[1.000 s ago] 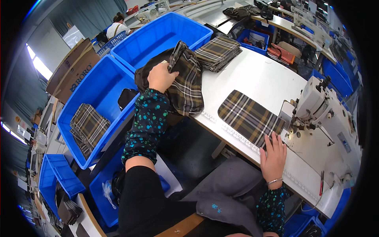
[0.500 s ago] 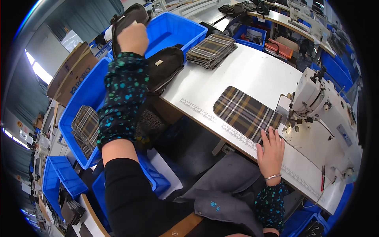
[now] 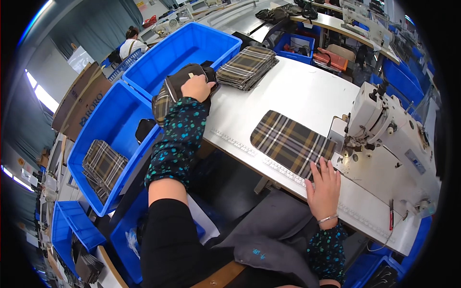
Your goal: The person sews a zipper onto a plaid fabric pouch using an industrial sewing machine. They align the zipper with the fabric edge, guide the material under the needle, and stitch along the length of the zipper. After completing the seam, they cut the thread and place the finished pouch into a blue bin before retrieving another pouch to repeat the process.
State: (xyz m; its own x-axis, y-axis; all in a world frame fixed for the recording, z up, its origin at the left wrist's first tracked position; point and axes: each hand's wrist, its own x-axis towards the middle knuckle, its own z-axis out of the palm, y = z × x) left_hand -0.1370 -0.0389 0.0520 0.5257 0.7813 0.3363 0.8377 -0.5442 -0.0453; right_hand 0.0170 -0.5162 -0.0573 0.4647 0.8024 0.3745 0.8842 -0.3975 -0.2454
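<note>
At the table's left end, my left hand [image 3: 198, 88] is closed on a dark brown fabric piece [image 3: 177, 79] with a small pale label and a plaid part below it; the fingertips are partly hidden. My right hand [image 3: 325, 189] lies open, fingers stretched, on the near right corner of a plaid fabric panel [image 3: 290, 139]. That panel is flat on the white table [image 3: 307, 86], its right end close to the sewing machine [image 3: 374, 120]. Just right of my left hand sits a stack of plaid panels [image 3: 247, 66].
Two blue bins [image 3: 144, 79] [image 3: 103, 139] border the table's left end, one holding plaid pieces [image 3: 104, 165]. Ruler strips [image 3: 283, 173] run along the front edge. Red-handled snips [image 3: 391, 214] lie near the machine. A person [image 3: 132, 45] sits in the background.
My left hand has come down and to the right from over the bins, bringing a dark fabric piece onto the table's left end. My right hand stays on the plaid panel.
</note>
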